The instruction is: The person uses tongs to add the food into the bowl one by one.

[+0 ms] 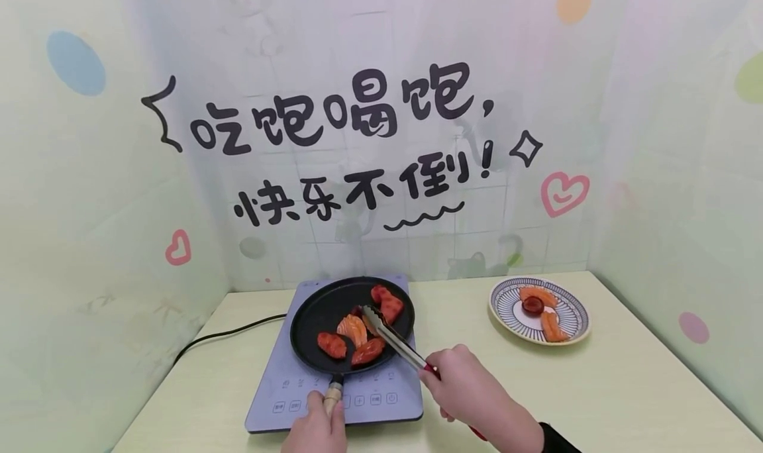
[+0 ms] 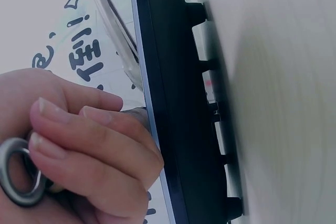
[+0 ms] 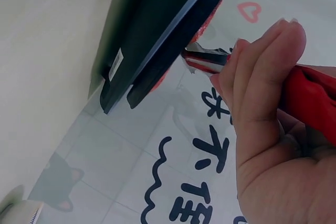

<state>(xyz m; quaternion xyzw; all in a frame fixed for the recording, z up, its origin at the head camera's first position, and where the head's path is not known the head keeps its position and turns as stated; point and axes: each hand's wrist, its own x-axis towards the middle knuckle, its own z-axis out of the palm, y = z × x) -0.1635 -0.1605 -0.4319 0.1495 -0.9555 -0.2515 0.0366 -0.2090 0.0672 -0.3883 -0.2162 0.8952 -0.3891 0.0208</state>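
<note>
The left hand (image 1: 316, 426) grips the pan (image 1: 316, 307) handle; the right hand (image 1: 471, 390) squeezes tongs (image 1: 390, 337) over salmon slices (image 1: 353, 329). Three pieces (image 1: 539, 307) already sit plated near the worktop's right edge; four remain.

Metal red-handled tongs (image 1: 390, 337) are angled into a black frying pan (image 1: 316, 307) on the cooktop, tips beside an orange salmon slice (image 1: 353, 329) among browned pieces.

The left hand (image 1: 316, 428) is cut off by the head view's bottom edge, so only its knuckles show around the pan handle (image 1: 332, 395). The right hand (image 1: 477, 393) hides the rear of the tongs (image 1: 390, 337). The cooktop's button labels (image 1: 334, 402) are too small to read. Both wrist views are blurred near the worktop (image 2: 283, 98).
</note>
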